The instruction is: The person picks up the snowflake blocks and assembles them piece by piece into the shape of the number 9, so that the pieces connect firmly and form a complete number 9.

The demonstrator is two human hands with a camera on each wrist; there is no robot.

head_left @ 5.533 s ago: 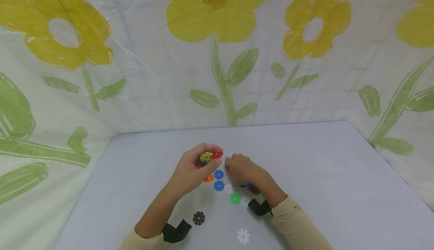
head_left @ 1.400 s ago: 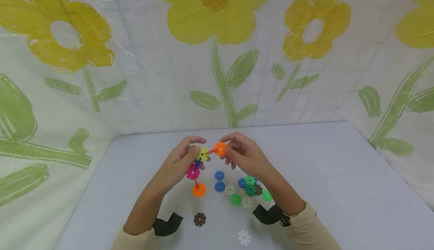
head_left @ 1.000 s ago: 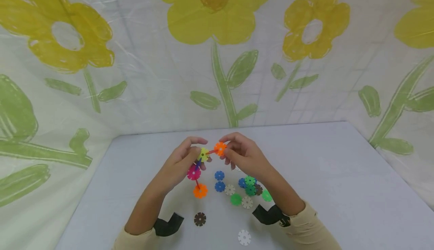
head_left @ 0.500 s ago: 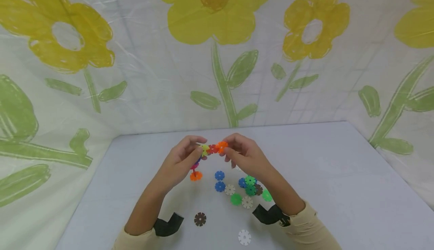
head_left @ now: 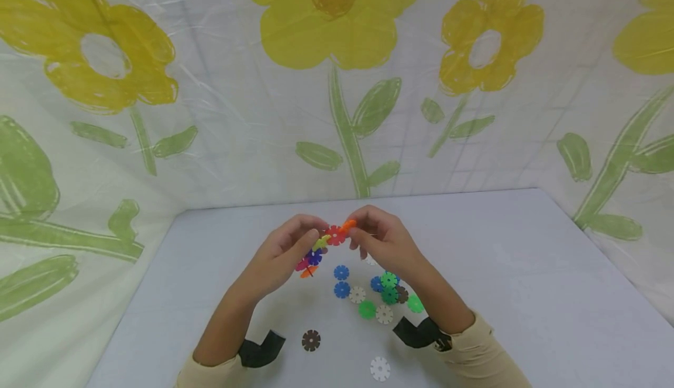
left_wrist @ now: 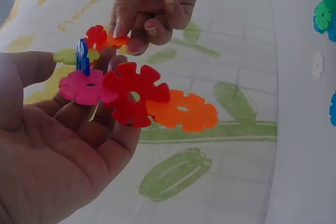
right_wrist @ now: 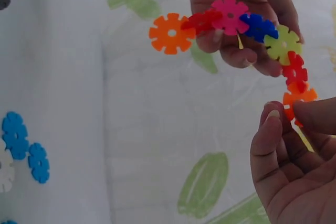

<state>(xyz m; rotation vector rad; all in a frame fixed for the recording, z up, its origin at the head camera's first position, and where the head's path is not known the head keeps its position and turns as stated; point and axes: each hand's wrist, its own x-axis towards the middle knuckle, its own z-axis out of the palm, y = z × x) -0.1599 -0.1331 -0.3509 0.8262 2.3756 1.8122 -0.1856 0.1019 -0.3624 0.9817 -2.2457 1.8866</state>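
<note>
A chain of slotted plastic building discs, linked edge to edge, hangs in the air between both hands. My left hand (head_left: pixel 284 253) pinches it near the yellow disc (right_wrist: pixel 276 51), with the thumb on that disc and the fingers behind. From there run a blue disc (right_wrist: pixel 258 27), a pink disc (left_wrist: pixel 84 88), a red disc (left_wrist: pixel 126 106) and a free orange end disc (left_wrist: pixel 194 114). On the other side, a second red disc (head_left: pixel 334 236) joins another orange disc (right_wrist: pixel 308 94). My right hand (head_left: pixel 387 244) pinches this one between thumb and fingers.
Loose discs lie on the white table (head_left: pixel 500 271) below the hands: two blue discs (head_left: pixel 341 289), a green heap (head_left: pixel 389 295), white ones (head_left: pixel 384 315) and a brown disc (head_left: pixel 311 340). A flower-printed sheet (head_left: pixel 242 142) hangs behind the table.
Several seconds ago the right hand was down at the table discs; it has since come up and holds the orange disc. Lately the chain has turned between the hands, its free end rising.
</note>
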